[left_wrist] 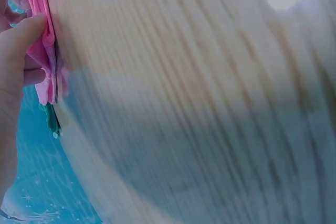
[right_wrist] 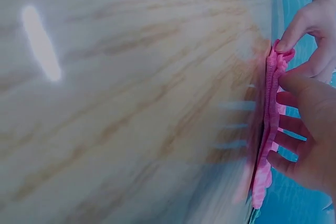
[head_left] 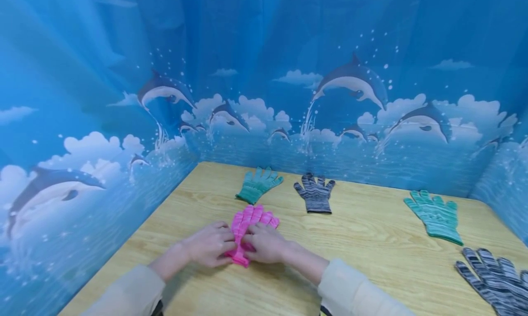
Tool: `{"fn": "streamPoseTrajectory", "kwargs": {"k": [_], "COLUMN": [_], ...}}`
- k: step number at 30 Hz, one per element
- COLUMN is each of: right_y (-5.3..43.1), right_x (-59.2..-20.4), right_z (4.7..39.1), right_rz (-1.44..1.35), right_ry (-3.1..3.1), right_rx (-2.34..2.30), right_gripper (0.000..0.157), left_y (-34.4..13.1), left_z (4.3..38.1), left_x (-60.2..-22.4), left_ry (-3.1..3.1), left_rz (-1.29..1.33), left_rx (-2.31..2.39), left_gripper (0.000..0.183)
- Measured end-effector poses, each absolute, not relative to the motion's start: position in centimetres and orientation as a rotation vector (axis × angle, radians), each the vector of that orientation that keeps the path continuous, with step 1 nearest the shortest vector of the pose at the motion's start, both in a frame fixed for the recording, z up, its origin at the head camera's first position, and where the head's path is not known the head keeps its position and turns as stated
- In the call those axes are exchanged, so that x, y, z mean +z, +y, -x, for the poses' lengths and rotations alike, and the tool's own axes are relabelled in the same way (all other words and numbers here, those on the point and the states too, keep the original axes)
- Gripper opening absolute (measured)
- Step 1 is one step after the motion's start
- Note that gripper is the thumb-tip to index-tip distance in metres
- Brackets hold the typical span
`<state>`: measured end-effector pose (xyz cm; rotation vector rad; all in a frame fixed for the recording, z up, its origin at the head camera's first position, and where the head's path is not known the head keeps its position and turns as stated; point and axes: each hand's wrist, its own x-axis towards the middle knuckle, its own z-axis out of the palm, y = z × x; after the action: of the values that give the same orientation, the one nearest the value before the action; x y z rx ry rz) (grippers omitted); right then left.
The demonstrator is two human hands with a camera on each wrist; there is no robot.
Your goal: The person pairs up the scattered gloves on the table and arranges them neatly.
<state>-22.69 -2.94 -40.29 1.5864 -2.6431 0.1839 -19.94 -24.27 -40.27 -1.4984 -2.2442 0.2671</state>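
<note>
A pink knitted glove (head_left: pixel 246 217) lies on the wooden table between my two hands, its fingers pointing away from me. My left hand (head_left: pixel 213 244) pinches the fabric at the left side, near the cuff. From the other side my right hand (head_left: pixel 264 243) grips the glove with bent fingers, and the cloth rises in a fold between the hands. In the left wrist view, the left thumb presses on the folded pink glove (left_wrist: pixel 38 53). The right wrist view has several right fingertips against the pink glove (right_wrist: pixel 271 103), with the thumb close to the left hand (right_wrist: pixel 307 30).
Beyond the pink glove lie a green glove (head_left: pixel 256 187) and a grey-black striped glove (head_left: pixel 317 196). Farther right are another green glove (head_left: pixel 437 216) and another grey-black glove (head_left: pixel 497 279). A blue dolphin-print curtain (head_left: pixel 268 55) stands along the table's far and left edges.
</note>
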Motion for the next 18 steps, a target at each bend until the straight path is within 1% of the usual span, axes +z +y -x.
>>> {"fn": "streamPoseTrajectory", "kwargs": {"k": [7, 14, 18], "right_y": [-2.71, -2.78, -2.99], "right_x": [-39.94, -39.71, -40.20], "right_z": [22.94, 22.90, 22.59], "right_rz": [-1.656, -1.834, -1.880], "right_ry": [-2.573, -2.333, -2.241], "right_rx": [0.150, 0.050, 0.038], "right_gripper": [0.025, 0.025, 0.017], "left_y": [-23.90, -23.58, -23.45], "left_z": [19.88, 19.65, 19.41], "left_x": [-40.25, -40.37, -40.38], "left_ry": [-2.249, -2.269, -2.312], "left_rz": [1.515, 1.513, 1.511], "left_rx": [0.249, 0.209, 0.216], "left_gripper": [0.019, 0.014, 0.013]}}
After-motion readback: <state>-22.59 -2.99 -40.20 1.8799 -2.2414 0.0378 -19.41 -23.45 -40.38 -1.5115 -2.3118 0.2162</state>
